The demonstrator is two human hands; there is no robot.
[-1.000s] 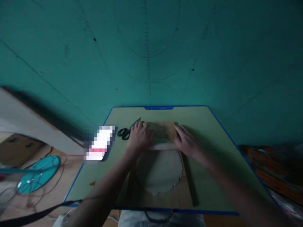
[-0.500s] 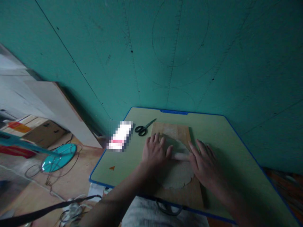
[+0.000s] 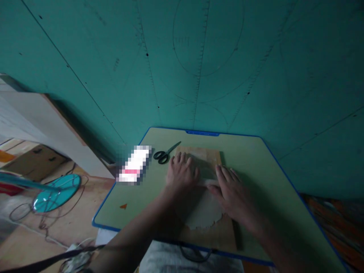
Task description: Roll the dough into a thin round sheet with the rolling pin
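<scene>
A pale rolling pin [image 3: 208, 182] lies across a thin, flattened sheet of dough [image 3: 199, 212] with a ragged near edge. Under the dough is a wooden board [image 3: 209, 240]. My left hand [image 3: 182, 172] covers the pin's left end, its fingers bent over toward the far side. At the other end, my right hand [image 3: 231, 191] rests over the pin, thumb on the near side and fingers pointing forward. Both hands hide the pin's ends, and part of the dough is covered by my left hand and forearm.
Black-handled scissors [image 3: 165, 153] and a blurred-out phone-like screen [image 3: 135, 165] lie left on the blue-edged table [image 3: 267, 170]. A small orange triangle [image 3: 123, 206] is nearer me. A green wall [image 3: 182, 76] rises behind. On the floor are a turquoise stand base [image 3: 57, 193] and cables.
The pin and both hands have moved slightly away from me over the dough. My right thumb now shows against the pin's near side. The whole view has shifted, with the table further left.
</scene>
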